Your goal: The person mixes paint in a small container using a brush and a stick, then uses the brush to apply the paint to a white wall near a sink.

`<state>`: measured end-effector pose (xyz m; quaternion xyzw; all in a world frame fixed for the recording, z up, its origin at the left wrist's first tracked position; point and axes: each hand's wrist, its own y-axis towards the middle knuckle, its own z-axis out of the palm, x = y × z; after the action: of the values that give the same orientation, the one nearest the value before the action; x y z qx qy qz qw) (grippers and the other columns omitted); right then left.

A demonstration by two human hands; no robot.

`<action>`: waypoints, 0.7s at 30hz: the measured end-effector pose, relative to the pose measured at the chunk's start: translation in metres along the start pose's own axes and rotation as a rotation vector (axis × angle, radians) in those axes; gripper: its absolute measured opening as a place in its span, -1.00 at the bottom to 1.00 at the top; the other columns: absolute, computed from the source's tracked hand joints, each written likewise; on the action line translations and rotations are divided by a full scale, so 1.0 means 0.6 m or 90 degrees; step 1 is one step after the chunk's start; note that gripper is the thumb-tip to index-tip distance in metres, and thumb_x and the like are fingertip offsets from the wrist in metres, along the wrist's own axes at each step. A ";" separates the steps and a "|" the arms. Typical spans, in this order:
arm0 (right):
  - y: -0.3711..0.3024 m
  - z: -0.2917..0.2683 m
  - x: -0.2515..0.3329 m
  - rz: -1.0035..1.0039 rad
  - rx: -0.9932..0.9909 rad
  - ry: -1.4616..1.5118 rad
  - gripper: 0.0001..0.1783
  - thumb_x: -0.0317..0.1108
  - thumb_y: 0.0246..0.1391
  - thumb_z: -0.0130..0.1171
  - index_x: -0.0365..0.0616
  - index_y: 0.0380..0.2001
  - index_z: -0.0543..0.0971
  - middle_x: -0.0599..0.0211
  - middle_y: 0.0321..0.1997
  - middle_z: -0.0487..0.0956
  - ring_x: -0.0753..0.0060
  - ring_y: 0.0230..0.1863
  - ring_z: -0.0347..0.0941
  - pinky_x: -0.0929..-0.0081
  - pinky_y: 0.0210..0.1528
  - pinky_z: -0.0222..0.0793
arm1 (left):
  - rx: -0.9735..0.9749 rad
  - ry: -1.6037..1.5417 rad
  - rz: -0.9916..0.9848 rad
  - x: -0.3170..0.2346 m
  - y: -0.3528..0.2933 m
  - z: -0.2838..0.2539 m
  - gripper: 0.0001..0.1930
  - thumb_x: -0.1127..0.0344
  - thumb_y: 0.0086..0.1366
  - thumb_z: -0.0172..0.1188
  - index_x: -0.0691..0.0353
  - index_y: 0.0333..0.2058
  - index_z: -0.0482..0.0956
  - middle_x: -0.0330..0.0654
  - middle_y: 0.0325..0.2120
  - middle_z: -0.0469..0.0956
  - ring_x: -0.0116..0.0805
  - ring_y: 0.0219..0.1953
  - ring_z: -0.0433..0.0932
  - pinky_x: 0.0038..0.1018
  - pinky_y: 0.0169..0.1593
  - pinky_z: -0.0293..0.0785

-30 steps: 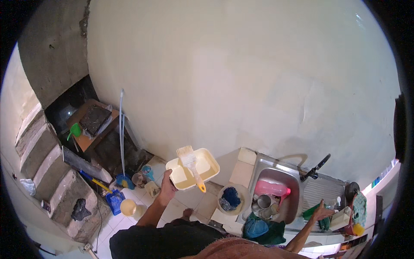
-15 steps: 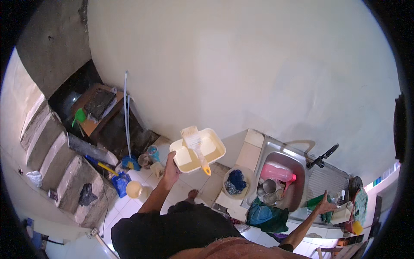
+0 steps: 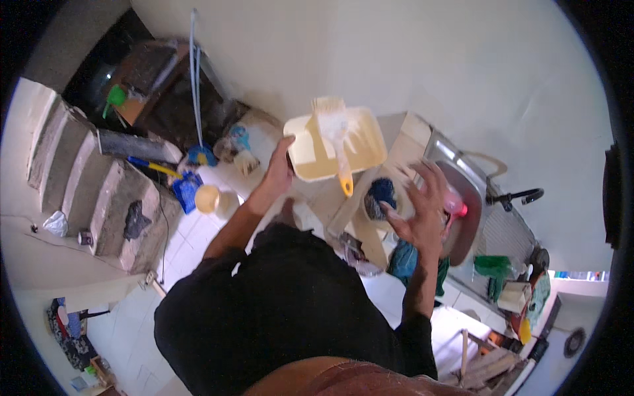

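Note:
My left hand (image 3: 282,166) grips the left edge of a cream plastic tray (image 3: 368,157), thumb over the rim, and holds it up in front of me. Across the tray lies a flat paintbrush (image 3: 338,142) with pale, paint-coated bristles and a yellow handle end that sticks out over the near rim. To the right of the tray is my right hand (image 3: 424,214), fingers spread and partly smeared by motion, with nothing in it. Behind it sits a bowl with a dark blue mesh-like bundle (image 3: 380,197), partly hidden by the hand.
At the right is a steel sink (image 3: 472,228) with a pink bottle (image 3: 454,203) and a black tap (image 3: 518,197). A cream bucket (image 3: 207,198) and a blue dustpan (image 3: 187,191) stand on the floor at left, near concrete steps (image 3: 86,171). The painted wall (image 3: 396,53) rises ahead.
My right hand has swung from the sink's right end up and left, nearer the tray. The tray with the paintbrush has shifted up and right in view. The whole view has tilted down.

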<state>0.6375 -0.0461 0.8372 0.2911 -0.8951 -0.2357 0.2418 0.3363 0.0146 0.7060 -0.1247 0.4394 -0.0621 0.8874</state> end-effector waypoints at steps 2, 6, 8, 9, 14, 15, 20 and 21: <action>0.043 0.022 0.038 0.001 0.123 -0.019 -0.38 -0.26 -0.42 0.39 -0.09 -0.11 0.55 0.06 0.05 0.39 -0.05 0.16 0.23 0.03 0.19 0.14 | 0.019 -0.028 -0.028 0.009 0.007 0.002 -0.47 -0.05 0.27 -0.05 0.26 0.01 0.40 -0.14 -0.16 0.57 -0.32 -0.15 0.59 -0.40 -0.12 0.55; 0.087 0.075 0.076 -0.047 0.263 -0.014 -0.25 -0.29 -0.45 0.39 -0.03 0.01 0.52 0.15 -0.06 0.38 0.03 0.12 0.23 0.09 0.20 0.11 | 0.070 -0.024 -0.062 -0.006 0.009 -0.027 -0.53 0.00 0.27 -0.03 0.28 -0.04 0.42 -0.11 -0.23 0.58 -0.31 -0.26 0.62 -0.42 -0.24 0.59; 0.107 0.099 0.094 -0.048 0.295 -0.019 -0.26 -0.30 -0.47 0.40 -0.03 -0.01 0.52 0.16 -0.09 0.39 0.04 0.11 0.24 0.10 0.19 0.12 | 0.038 -0.017 -0.068 -0.012 0.016 -0.035 -0.62 0.07 0.28 0.00 0.28 -0.14 0.45 -0.15 -0.33 0.57 -0.36 -0.35 0.61 -0.45 -0.33 0.58; 0.116 0.115 0.097 -0.057 0.324 -0.040 -0.26 -0.30 -0.46 0.39 -0.03 0.01 0.52 0.17 -0.11 0.39 0.06 0.09 0.26 0.11 0.17 0.14 | 0.030 -0.022 -0.056 -0.018 0.024 -0.046 -0.62 0.07 0.28 0.00 0.28 -0.14 0.45 -0.15 -0.33 0.57 -0.36 -0.35 0.61 -0.45 -0.33 0.58; 0.159 0.190 0.111 -0.081 0.347 -0.084 -0.27 -0.29 -0.37 0.34 0.01 0.06 0.48 0.20 -0.17 0.40 0.10 0.05 0.29 0.14 0.13 0.18 | 0.083 0.141 -0.094 -0.024 0.102 -0.119 -0.68 0.09 0.23 0.13 0.26 -0.27 0.44 -0.25 -0.52 0.48 -0.48 -0.53 0.47 -0.51 -0.51 0.41; 0.170 0.200 0.117 -0.059 0.369 -0.077 -0.28 -0.30 -0.34 0.30 -0.01 0.06 0.47 0.20 -0.17 0.40 0.11 0.03 0.29 0.15 0.10 0.20 | 0.096 0.147 -0.093 -0.045 0.107 -0.116 -0.69 0.09 0.22 0.15 0.26 -0.29 0.44 -0.25 -0.55 0.46 -0.48 -0.55 0.45 -0.50 -0.53 0.38; 0.226 0.266 0.132 -0.110 0.235 -0.106 -0.54 -0.47 -0.15 0.15 -0.16 -0.05 0.49 0.20 -0.32 0.45 0.10 -0.16 0.41 0.20 -0.14 0.34 | 0.138 0.199 -0.082 -0.092 0.181 -0.184 -0.65 0.01 0.22 0.14 0.24 -0.37 0.43 -0.28 -0.56 0.42 -0.52 -0.55 0.42 -0.48 -0.55 0.37; 0.242 0.278 0.127 -0.118 0.209 -0.109 -0.54 -0.47 -0.15 0.15 -0.16 -0.05 0.49 0.20 -0.32 0.45 0.10 -0.16 0.41 0.20 -0.14 0.34 | 0.160 0.205 -0.074 -0.081 0.205 -0.209 -0.63 0.00 0.22 0.14 0.25 -0.35 0.43 -0.27 -0.53 0.43 -0.52 -0.53 0.43 -0.48 -0.54 0.38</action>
<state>0.4285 0.0569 0.8128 0.3869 -0.9081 -0.1316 0.0911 0.2072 0.1224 0.6361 -0.0268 0.5564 -0.1862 0.8094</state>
